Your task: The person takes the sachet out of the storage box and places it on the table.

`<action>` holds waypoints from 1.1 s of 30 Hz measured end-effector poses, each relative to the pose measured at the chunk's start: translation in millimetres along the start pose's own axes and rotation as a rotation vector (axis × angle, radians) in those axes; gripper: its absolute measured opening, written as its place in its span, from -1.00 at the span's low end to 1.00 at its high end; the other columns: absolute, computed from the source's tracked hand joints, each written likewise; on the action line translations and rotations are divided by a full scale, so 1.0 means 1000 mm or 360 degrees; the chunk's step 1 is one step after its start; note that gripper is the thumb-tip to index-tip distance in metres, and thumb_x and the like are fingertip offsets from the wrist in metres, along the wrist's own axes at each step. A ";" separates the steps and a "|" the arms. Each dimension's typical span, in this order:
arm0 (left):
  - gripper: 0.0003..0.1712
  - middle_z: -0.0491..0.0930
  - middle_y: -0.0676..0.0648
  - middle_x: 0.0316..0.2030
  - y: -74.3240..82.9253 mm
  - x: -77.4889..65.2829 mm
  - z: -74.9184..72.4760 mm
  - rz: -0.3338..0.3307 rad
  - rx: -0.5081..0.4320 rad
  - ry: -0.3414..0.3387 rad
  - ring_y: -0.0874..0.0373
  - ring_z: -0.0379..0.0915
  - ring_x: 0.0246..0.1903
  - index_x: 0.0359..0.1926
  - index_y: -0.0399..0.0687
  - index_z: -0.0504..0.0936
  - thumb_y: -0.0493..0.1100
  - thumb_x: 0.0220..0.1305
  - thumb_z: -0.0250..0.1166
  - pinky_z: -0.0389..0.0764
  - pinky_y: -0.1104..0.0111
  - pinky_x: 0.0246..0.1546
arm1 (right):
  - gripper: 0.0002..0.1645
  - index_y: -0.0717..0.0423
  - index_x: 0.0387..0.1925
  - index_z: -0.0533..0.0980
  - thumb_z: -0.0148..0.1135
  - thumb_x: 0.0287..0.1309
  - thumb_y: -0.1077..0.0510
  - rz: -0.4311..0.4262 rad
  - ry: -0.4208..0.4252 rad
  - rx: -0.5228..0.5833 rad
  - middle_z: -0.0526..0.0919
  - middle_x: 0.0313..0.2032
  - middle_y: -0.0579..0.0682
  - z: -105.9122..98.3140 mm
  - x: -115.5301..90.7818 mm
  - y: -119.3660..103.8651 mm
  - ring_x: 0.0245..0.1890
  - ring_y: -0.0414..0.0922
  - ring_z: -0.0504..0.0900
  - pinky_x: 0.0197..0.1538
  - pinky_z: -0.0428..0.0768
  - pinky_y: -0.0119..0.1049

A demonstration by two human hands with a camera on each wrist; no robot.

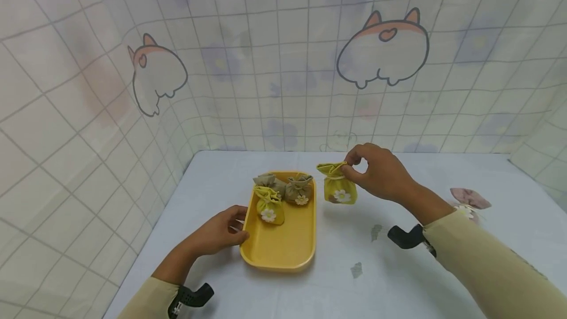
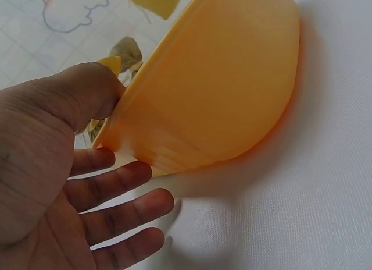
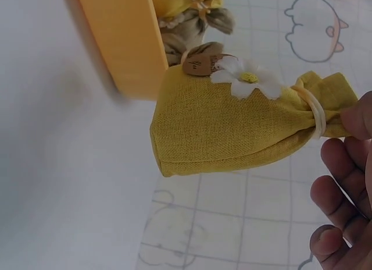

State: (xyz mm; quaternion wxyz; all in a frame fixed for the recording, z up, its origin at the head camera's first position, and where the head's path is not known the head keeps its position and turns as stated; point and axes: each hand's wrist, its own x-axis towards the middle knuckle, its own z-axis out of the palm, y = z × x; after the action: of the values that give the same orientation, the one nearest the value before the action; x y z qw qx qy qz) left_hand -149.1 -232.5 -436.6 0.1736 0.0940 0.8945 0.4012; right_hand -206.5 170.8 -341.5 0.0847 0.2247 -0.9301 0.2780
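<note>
My right hand pinches the gathered top of a yellow-green drawstring pouch between thumb and forefinger. The pouch hangs above the table, just right of a yellow tray. In the right wrist view a white daisy and a small brown tag show on its cloth. At the tray's left side, my left hand grips the rim. The left wrist view shows its thumb over the edge and the fingers outside. Inside the tray sit another yellow-green pouch and grey-brown pouches toward the back.
A pink pouch with a white flower lies on the table's right side, partly behind my right forearm. The table has a white cloth with grey leaf-like marks. A grid-patterned curtain encloses the back and sides.
</note>
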 end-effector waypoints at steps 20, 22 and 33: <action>-0.32 0.56 -0.06 0.16 0.004 -0.002 0.000 -0.0002 0.0031 0.0014 0.06 0.55 0.06 0.37 -0.09 0.43 -0.12 0.28 0.46 0.63 0.12 0.10 | -0.77 0.10 -0.12 0.61 0.30 0.36 0.03 0.0113 -0.0026 -0.0064 0.62 -0.14 0.05 -0.019 -0.021 0.024 -0.15 0.04 0.54 -0.15 0.58 -0.02; -0.31 0.56 -0.06 0.15 0.004 -0.002 0.000 -0.0005 0.0031 0.0016 0.06 0.55 0.06 0.37 -0.10 0.43 -0.11 0.28 0.46 0.63 0.11 0.10 | -0.77 0.10 -0.12 0.61 0.30 0.35 0.03 0.0124 -0.0025 -0.0069 0.62 -0.14 0.06 -0.021 -0.024 0.028 -0.15 0.05 0.54 -0.14 0.58 -0.02; -0.31 0.57 -0.04 0.14 0.006 -0.001 0.001 -0.0037 0.0045 0.0028 0.09 0.55 0.05 0.37 -0.07 0.44 -0.11 0.28 0.47 0.63 0.13 0.10 | -0.80 0.10 -0.13 0.61 0.33 0.34 0.07 0.0144 -0.0009 -0.0092 0.62 -0.14 0.08 -0.029 -0.035 0.044 -0.14 0.06 0.53 -0.13 0.57 -0.01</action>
State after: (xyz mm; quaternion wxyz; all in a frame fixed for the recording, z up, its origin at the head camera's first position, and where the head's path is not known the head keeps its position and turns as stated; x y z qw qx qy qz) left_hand -147.4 -228.3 -432.1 0.1692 0.0825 0.9025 0.3873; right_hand -194.9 233.3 -348.5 0.0757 0.1808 -0.9471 0.2540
